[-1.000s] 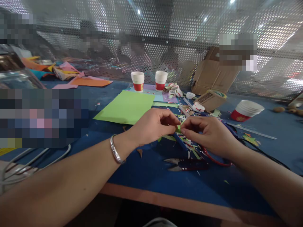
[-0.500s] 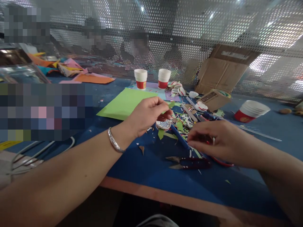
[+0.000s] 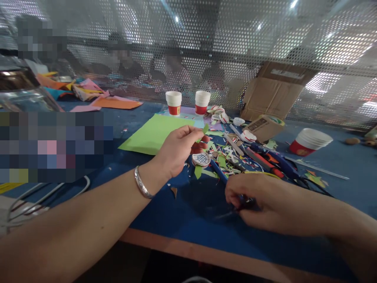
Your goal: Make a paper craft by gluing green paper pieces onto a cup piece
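Note:
My left hand [image 3: 181, 151], with a silver bangle at the wrist, pinches a small piece of green paper [image 3: 205, 128] between thumb and fingers. Lower on the right, my right hand [image 3: 265, 200] closes around dark red thread snips [image 3: 246, 203]; their blades are blurred and the fingers cover most of the handle. Just below my left fingertips lies a round white disc [image 3: 201, 158] with a blue grid drawn on it and a green paper tab under it. A blue pen-like stick [image 3: 218, 171] lies between the hands. Beyond my left hand is a green paper sheet [image 3: 147, 135].
Paper scraps [image 3: 232, 157] litter the blue table. Stacked paper cups [image 3: 173, 104] stand at the back, another stack [image 3: 310, 141] tilts at right. A blue glue gun [image 3: 273, 159], a cardboard box [image 3: 272, 92] and a perforated metal screen [image 3: 188, 59] lie beyond; people sit behind it.
My right hand has moved down and taken hold of the snips that lay on the table. The left hand stays nearly in place with the green paper. The view has shifted slightly.

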The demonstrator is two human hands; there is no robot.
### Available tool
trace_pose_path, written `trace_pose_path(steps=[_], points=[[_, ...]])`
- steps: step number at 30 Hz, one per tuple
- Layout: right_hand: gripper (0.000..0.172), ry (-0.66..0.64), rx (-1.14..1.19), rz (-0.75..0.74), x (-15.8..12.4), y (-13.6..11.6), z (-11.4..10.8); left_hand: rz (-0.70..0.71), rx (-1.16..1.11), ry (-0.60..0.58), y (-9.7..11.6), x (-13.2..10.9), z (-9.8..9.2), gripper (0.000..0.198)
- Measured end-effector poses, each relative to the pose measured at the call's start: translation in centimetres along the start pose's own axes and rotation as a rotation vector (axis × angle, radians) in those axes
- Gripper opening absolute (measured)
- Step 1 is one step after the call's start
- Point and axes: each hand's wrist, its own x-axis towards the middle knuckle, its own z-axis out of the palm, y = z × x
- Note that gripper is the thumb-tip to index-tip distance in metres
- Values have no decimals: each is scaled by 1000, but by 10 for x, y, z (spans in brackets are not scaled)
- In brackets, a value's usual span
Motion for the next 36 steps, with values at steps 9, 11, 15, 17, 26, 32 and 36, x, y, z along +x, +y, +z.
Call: trace_pose_path(steps=[9, 11, 15, 17, 26, 32, 36], points=[[27, 641, 334, 152, 21, 17, -1, -104, -143, 5, -3, -18, 17, 12], [37, 649, 419, 177, 24, 18, 2, -154, -193, -12, -4, -23, 21, 11], [37, 640, 473, 210, 29, 16, 8, -190, -265, -27, -7, -29, 26, 9], [34, 658, 472, 202, 30, 14, 9, -201, -276, -28, -6, -30, 27, 9], [31, 708, 429, 188, 30, 12, 11, -217, -342, -78, -8, -34, 31, 12], [30, 716, 411, 169, 29, 13, 13, -254, -389, -98, -12, -36, 32, 12], [31, 720, 418, 163, 29, 14, 14, -248, -431, -116, -12, -37, 34, 15]])
